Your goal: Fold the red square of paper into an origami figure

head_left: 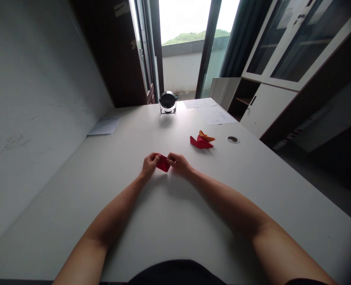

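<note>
A small red piece of folded paper (163, 163) is held up between both hands, just over the white table. My left hand (150, 163) pinches its left edge between thumb and fingers. On the opposite side, my right hand (177, 161) grips the right edge with thumb and curled fingers. The paper looks flat, with a point at its lower edge; its finer creases are too small to make out. Beyond my right hand lie a red folded paper figure (201, 143) and an orange folded paper figure (206, 136), touching each other.
The white table (83, 198) meets a wall on the left. At its far edge stands a small round black device (167, 101) on a metal stand. Paper sheets (215, 114) lie at the back right, another sheet (104, 125) at the left. A round cable hole (232, 139) is near the right edge.
</note>
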`<state>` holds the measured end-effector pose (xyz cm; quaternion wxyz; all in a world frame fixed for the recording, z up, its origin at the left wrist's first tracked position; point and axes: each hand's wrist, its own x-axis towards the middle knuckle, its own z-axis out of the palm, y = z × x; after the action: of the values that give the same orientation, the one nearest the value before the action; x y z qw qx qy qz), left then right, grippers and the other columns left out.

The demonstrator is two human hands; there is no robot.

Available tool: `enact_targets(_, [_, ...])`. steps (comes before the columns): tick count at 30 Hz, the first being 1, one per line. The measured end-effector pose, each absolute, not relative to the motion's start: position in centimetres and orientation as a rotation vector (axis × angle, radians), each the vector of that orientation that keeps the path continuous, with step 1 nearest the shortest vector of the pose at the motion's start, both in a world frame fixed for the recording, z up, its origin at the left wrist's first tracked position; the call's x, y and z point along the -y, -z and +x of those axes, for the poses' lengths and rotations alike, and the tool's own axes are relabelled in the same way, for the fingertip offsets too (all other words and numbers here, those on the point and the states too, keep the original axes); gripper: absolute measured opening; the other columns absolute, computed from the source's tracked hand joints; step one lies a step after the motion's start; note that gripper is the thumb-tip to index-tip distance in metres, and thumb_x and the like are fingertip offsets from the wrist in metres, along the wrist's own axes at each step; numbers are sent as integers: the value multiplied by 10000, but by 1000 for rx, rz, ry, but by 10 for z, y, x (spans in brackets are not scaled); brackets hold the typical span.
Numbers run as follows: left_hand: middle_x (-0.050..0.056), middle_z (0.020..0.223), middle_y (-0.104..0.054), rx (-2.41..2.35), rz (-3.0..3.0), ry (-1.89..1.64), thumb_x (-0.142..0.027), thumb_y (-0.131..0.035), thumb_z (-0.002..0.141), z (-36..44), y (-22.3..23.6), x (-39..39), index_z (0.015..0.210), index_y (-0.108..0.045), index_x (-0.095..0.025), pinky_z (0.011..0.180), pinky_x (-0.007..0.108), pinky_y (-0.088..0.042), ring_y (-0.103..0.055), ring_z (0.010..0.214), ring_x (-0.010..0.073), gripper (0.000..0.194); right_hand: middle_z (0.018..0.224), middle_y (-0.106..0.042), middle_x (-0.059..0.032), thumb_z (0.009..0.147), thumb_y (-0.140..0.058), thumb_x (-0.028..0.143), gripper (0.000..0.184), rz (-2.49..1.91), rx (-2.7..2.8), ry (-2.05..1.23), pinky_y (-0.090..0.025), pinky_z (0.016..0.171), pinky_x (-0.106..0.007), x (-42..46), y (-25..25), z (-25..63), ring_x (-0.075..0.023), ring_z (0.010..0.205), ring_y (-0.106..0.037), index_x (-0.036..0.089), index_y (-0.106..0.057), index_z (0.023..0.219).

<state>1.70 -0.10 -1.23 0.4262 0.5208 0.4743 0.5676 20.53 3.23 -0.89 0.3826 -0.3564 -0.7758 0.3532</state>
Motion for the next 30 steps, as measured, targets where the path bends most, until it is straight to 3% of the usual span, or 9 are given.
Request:
enact_targets(11, [-23,647,-540,-1140,1206,-1486,-451,-663,832,13,14,-5,806,-606,-160,561,216,-385,-457,562,86,298,676,-539,5,879,-538,536,380,-749,1770,-1219,-363,585,-243,-30,6,206,-121,622,-447,175,-535,759])
enact_targets(21, [-29,620,-509,-1127,1173,-1506,-440,-629,860,13,19,-8,805,-579,-166,547,215,-367,-444,549,88,284,656,-476,6,863,-554,585,439,-662,1668,-1409,-363,594,-252,-34,3,207,-128,635,-430,170,-532,723])
enact_targets(30, [-27,619,-514,-1131,1180,-1497,-441,-646,848,12,21,-11,807,-586,-164,543,218,-371,-440,546,88,286,679,-546,-6,830,-595,601,444,-685,1685,-1431,-412,627,-262,-30,-3,208,-144,662,-494,160,-603,783])
